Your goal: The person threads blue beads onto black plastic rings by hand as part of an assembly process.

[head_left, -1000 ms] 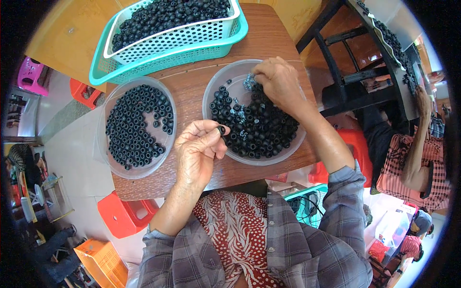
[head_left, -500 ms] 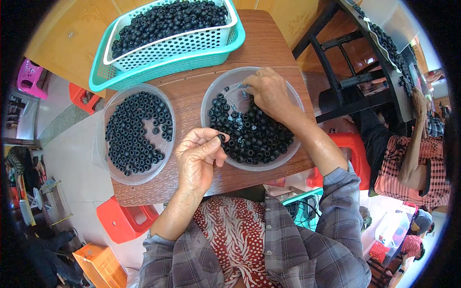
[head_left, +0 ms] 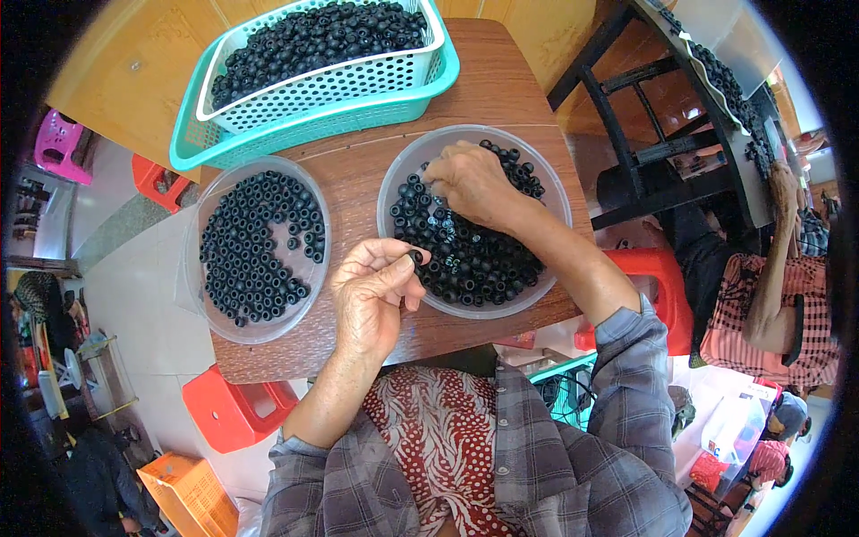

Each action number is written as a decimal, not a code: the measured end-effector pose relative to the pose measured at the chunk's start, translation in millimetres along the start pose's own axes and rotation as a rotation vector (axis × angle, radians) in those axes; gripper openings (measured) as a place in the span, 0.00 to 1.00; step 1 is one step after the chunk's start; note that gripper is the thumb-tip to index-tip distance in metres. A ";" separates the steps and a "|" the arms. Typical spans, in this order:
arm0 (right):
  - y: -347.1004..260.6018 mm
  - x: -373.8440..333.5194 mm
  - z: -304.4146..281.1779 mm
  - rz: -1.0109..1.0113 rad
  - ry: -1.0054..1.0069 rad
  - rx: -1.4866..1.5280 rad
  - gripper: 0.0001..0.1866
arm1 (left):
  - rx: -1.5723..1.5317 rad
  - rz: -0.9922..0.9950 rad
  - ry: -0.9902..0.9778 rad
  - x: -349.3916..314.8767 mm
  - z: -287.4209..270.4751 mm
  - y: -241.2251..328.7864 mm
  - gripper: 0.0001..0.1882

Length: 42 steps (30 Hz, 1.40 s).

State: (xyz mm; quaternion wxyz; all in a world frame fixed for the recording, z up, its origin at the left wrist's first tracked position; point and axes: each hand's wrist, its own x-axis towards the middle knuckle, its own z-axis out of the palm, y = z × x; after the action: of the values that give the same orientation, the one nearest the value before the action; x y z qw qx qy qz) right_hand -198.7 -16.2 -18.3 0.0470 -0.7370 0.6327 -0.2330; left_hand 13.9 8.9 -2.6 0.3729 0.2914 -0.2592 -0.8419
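My left hand (head_left: 371, 291) pinches a small black ring-shaped piece (head_left: 416, 257) between thumb and forefinger at the near left rim of the right tub. Over that round clear plastic tub (head_left: 383, 219), my right hand (head_left: 470, 182) reaches down with bent fingers among the pieces; what its fingertips hold, if anything, is hidden. Black round pieces with holes (head_left: 474, 268) fill much of this tub, along with some small clear bits (head_left: 438, 217). To the left, a second round clear tub (head_left: 324, 246) holds a layer of similar black ring-shaped pieces (head_left: 255, 242).
A white perforated basket (head_left: 331, 83) heaped with black pieces sits inside a turquoise basket (head_left: 304, 123) on the wooden table's (head_left: 501, 72) far side. Red stools (head_left: 234, 412) stand around. At right, another person's arm (head_left: 774, 259) reaches to a dark table (head_left: 734, 152) spread with black pieces.
My right hand has moved left and nearer within the right tub, uncovering black pieces at its far right. My left hand keeps its pinch on the piece, almost still.
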 end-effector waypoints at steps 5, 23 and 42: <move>1.0 2.7 4.8 -0.009 -0.049 0.005 0.04 | 0.011 -0.003 0.001 -0.3 1.3 1.8 0.06; -60.4 -44.4 -65.6 0.365 0.007 0.766 0.08 | 0.066 0.030 0.009 0.1 15.6 4.5 0.10; -78.6 -54.0 -52.4 0.131 0.183 0.455 0.07 | 0.276 0.357 0.028 -6.3 22.6 -10.3 0.08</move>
State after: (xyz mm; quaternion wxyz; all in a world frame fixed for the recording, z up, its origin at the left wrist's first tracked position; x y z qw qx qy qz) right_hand -153.1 62.5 41.5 0.1691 -0.6406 0.6121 -0.4317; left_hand -3.1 24.9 8.3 0.4762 0.3008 -0.4145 -0.7148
